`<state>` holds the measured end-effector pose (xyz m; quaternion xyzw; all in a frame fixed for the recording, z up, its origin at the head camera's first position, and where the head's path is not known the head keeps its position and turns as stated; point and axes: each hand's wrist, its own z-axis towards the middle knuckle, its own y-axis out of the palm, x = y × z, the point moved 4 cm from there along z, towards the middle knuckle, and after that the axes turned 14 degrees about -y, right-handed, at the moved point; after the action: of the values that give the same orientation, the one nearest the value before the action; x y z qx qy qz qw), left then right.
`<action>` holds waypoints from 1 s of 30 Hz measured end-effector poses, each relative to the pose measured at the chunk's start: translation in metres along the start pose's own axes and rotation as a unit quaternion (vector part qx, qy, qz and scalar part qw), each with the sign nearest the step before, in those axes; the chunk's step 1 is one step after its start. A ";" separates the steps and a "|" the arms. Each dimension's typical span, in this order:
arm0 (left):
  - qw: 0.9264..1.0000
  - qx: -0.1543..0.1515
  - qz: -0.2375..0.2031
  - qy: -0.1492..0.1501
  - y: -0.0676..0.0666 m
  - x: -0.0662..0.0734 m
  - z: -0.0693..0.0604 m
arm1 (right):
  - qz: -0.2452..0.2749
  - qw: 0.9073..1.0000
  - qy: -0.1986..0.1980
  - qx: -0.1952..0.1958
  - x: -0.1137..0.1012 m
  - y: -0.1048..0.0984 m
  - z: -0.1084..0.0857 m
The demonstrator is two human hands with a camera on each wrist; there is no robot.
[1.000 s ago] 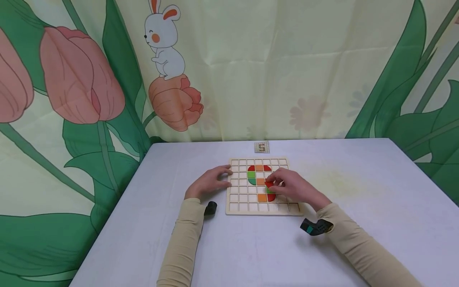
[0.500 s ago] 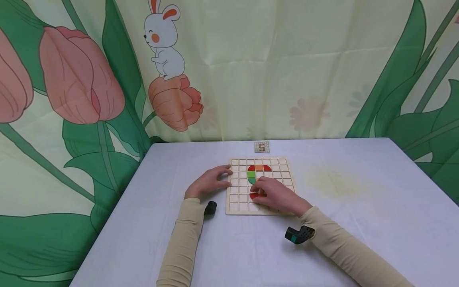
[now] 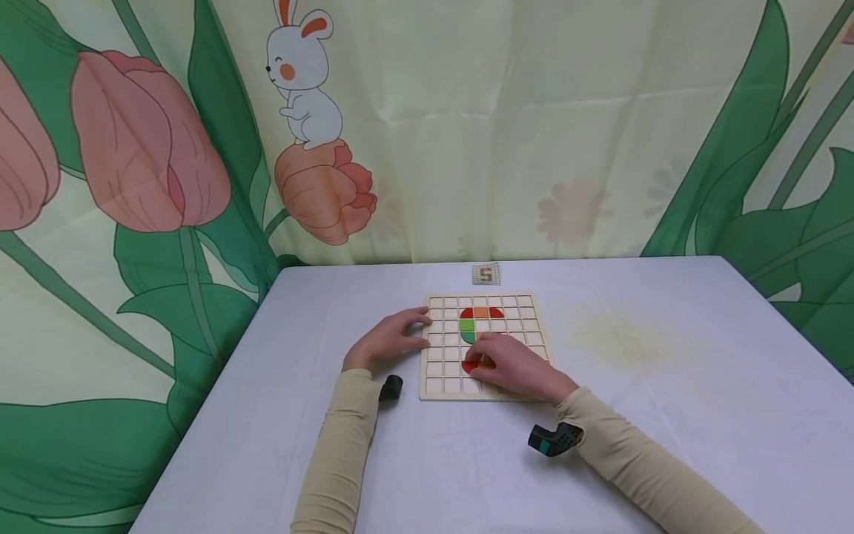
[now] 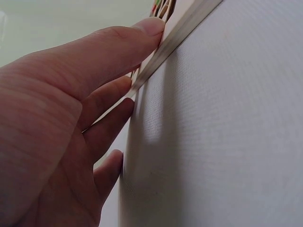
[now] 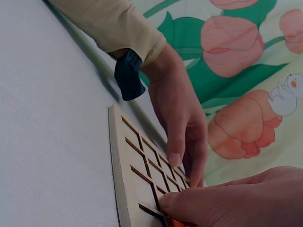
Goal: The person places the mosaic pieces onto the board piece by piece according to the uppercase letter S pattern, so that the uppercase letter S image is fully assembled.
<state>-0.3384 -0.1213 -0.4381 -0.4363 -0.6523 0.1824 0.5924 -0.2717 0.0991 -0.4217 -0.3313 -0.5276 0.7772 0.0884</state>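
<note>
A wooden grid board (image 3: 440,387) lies on the white table with coloured tiles set in it. My left hand (image 3: 388,340) touches the board's left edge, its thumb (image 4: 150,27) on the rim and its fingers loosely extended. Over the lower middle of the grid, my right hand (image 3: 514,365) pinches a red rounded tile (image 3: 469,366) between thumb and fingers, down at a cell. Further up the board sit an orange tile (image 3: 481,313) between two red ones, a light green tile (image 3: 466,325) and a dark green rounded tile (image 3: 468,337). My right hand hides other tiles.
A small card (image 3: 485,274) with a printed grid pattern lies behind the board. A curtain (image 3: 507,148) with tulips and a rabbit hangs at the table's back edge. White tabletop (image 3: 640,341) extends on both sides of the board.
My right hand has moved left and slightly down across the board with the red tile, then stayed there almost still. The left hand has not moved.
</note>
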 end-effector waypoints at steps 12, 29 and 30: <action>1.000 -0.003 0.001 -0.013 0.001 0.001 0.001 | 0.003 1.000 -0.001 0.004 0.000 0.000 -0.001; 1.000 -0.001 0.005 -0.013 0.001 0.000 0.001 | 0.008 1.000 0.001 0.003 0.001 -0.001 -0.002; 1.000 -0.001 0.004 -0.014 0.001 0.000 0.001 | 0.008 1.000 0.002 0.002 0.001 -0.001 -0.002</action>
<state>-0.3385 -0.1200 -0.4390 -0.4368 -0.6588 0.1905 0.5822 -0.2718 0.1018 -0.4215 -0.3367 -0.5231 0.7784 0.0838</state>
